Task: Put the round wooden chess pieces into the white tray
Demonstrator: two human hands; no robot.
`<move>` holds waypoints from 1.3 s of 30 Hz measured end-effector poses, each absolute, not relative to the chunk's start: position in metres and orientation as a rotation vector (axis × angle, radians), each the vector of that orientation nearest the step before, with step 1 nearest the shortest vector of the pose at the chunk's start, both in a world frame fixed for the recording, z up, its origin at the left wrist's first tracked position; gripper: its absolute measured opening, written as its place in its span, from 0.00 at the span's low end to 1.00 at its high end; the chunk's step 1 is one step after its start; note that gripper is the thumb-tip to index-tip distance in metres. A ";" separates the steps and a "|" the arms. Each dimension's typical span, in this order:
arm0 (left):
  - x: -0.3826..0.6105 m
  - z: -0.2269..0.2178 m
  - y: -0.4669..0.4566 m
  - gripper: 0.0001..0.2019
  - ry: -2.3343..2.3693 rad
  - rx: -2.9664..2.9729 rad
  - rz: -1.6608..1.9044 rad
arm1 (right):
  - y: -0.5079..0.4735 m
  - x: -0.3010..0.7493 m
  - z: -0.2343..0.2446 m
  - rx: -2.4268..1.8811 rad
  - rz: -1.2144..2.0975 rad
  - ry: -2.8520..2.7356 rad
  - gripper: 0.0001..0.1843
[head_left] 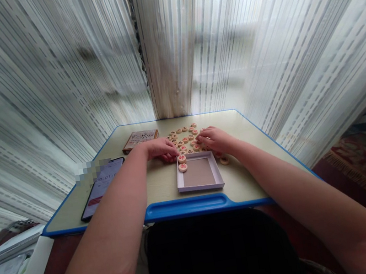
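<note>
An open white box tray (219, 175) lies near the front of the table, its brown bottom partly covered by two round Chinese chess pieces. One red-marked chess piece (183, 167) lies at the left wall, and another chess piece (182, 159) sits just behind it, in the far left corner. My left hand (163, 149) is at that corner with its fingers curled together; whatever they hold is hidden. Beyond the tray, several loose chess pieces (185, 140) are scattered. Over their right side rests my right hand (216, 140), fingers stretched apart and fingertips at the pieces.
A decorated box lid (139, 138) lies at the back left. A phone (102, 187) lies along the table's left side. One chess piece (224, 160) sits right of the tray. A blue edge with a groove (187, 206) borders the table (252, 181); striped curtains (171, 64) hang behind.
</note>
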State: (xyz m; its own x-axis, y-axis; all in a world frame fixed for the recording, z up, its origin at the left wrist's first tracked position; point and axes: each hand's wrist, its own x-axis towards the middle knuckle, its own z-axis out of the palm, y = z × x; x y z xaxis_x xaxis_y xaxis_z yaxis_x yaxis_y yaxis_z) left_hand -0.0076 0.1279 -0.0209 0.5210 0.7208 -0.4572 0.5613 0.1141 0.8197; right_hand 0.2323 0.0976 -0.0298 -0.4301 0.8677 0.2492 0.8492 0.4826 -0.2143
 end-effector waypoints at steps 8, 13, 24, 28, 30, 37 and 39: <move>-0.009 -0.024 0.118 0.11 1.129 1.610 0.273 | 0.087 0.244 -0.011 -2.100 -0.162 -2.180 0.18; -0.009 -0.023 0.113 0.11 1.138 1.644 0.329 | 0.082 0.240 -0.008 -2.137 -0.164 -2.168 0.17; -0.008 -0.022 0.112 0.10 1.138 1.661 0.324 | 0.090 0.241 -0.017 -2.031 0.112 -2.196 0.16; -0.008 -0.020 0.111 0.10 1.135 1.675 0.317 | 0.091 0.240 -0.019 -2.004 0.148 -2.167 0.16; -0.008 -0.021 0.112 0.09 1.136 1.678 0.319 | 0.091 0.240 -0.020 -1.969 0.138 -2.162 0.16; -0.008 -0.022 0.112 0.09 1.142 1.681 0.326 | 0.089 0.241 -0.018 -1.963 0.183 -2.140 0.16; -0.008 -0.022 0.113 0.10 1.136 1.686 0.325 | 0.089 0.241 -0.019 -1.956 0.210 -2.139 0.16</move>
